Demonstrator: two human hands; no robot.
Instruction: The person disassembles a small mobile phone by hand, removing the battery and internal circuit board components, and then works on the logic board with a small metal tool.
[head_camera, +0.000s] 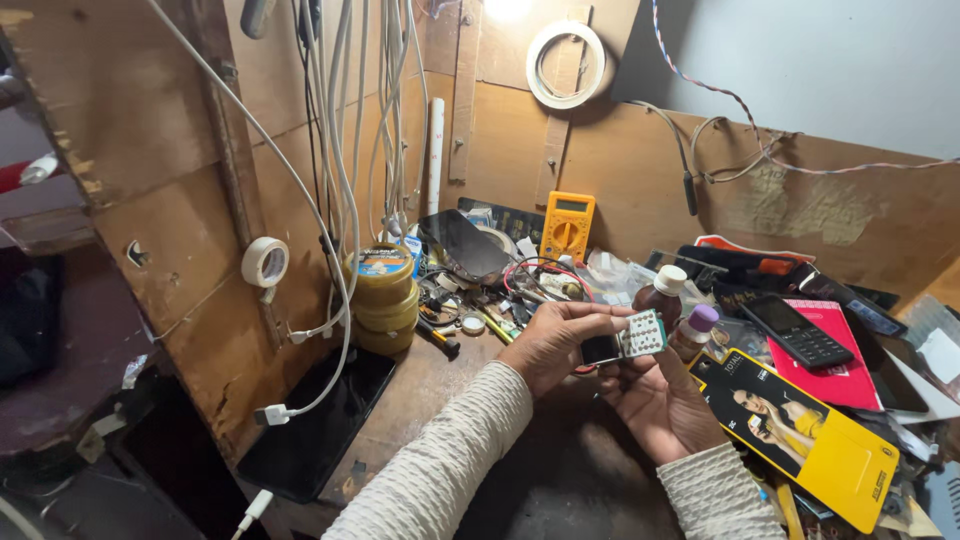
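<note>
Both hands — keypad board (tilted), long axis left-right

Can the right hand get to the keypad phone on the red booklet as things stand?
Probably yes. The phone lies uncovered just right of the right hand, but both hands hold a small keypad board, so the right must release first.

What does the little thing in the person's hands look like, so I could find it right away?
Start at the yellow meter leaning on the wooden back wall, then drop down to the two hands meeting over the desk. Between the fingertips sits a small keypad board, pale with rows of tiny dots. Unlike the black button phone lying on the red booklet, it is held up.
</note>
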